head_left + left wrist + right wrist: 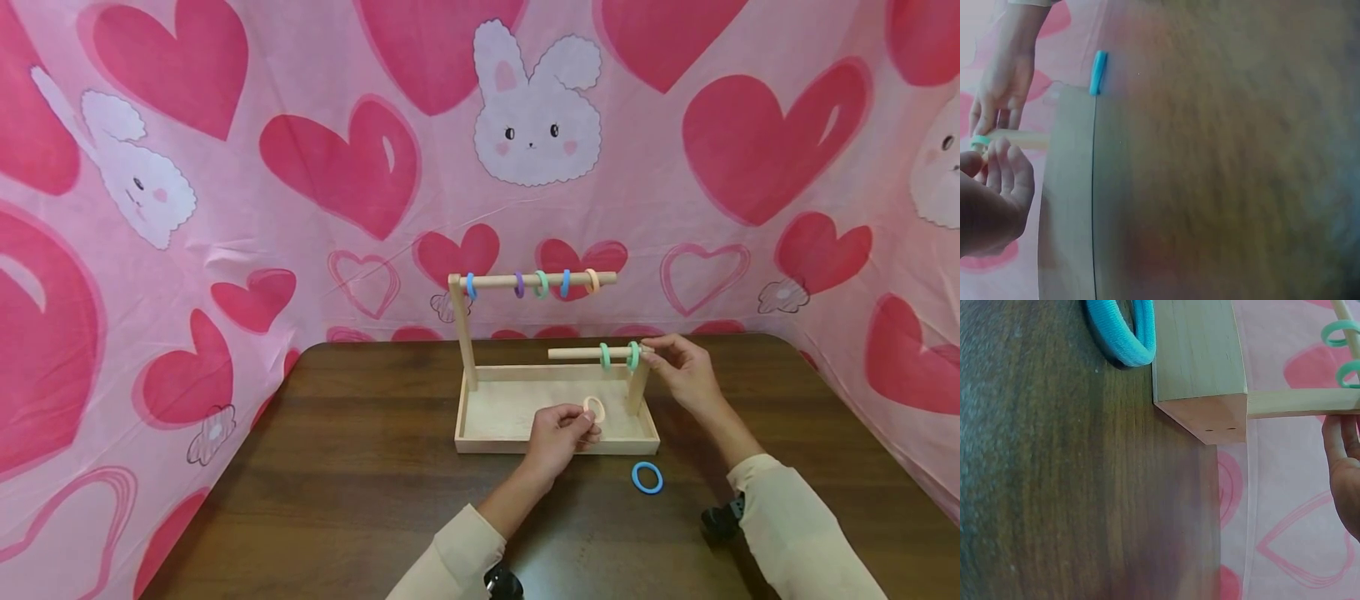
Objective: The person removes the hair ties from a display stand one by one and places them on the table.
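Note:
My left hand (558, 437) pinches a peach hair tie (595, 409) between thumb and fingers, above the tray's front part. My right hand (684, 372) grips the wooden stand at the top of its short right post (637, 388), where the lower rod (573, 353) meets it. Two green hair ties (605, 357) hang on that lower rod, one of them close to my right fingertips. On the upper rod (495, 281) hang several hair ties, blue, purple, green and peach. In the left wrist view, my left hand (997, 206) partly hides what it holds.
The stand's shallow wooden tray (491, 447) rests on the dark brown table (337, 483). A blue hair tie (647, 477) lies on the table before the tray's right front corner. A pink cloth (450, 200) with hearts and rabbits hangs behind the table.

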Available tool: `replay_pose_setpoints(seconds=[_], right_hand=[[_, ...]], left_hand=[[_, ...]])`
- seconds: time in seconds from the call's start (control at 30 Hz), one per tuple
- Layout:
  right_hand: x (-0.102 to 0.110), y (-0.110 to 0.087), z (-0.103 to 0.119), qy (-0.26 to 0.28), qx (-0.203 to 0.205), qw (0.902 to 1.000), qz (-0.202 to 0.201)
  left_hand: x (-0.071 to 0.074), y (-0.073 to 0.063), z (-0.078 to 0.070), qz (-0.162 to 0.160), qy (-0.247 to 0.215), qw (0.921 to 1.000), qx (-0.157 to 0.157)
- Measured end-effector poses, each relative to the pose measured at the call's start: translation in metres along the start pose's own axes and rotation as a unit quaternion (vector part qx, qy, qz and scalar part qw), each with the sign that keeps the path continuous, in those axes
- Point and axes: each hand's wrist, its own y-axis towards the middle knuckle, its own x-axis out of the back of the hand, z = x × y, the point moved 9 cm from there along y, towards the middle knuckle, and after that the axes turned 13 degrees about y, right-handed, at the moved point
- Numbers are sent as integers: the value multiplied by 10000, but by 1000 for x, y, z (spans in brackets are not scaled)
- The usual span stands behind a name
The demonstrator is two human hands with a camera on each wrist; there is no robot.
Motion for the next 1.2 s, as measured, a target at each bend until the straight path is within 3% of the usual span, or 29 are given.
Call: replay_pose_setpoints(seconds=[0.27,0.67,0.97,1.2], right_hand=[[1,0,-1,-76,-60,9999,-49],[0,-1,0,93,27,9999,-45],[0,-1,1,49,39,10000,-51],[0,-1,0,36,-12,10000,-56]], left_hand=[[-9,-3,5,318,-239,9990,210],[-22,-11,14,644,-17,9967,495],[-28,-16,23,1124,684,9880,814],[-31,-20,27,1359,927,9809,1039]])
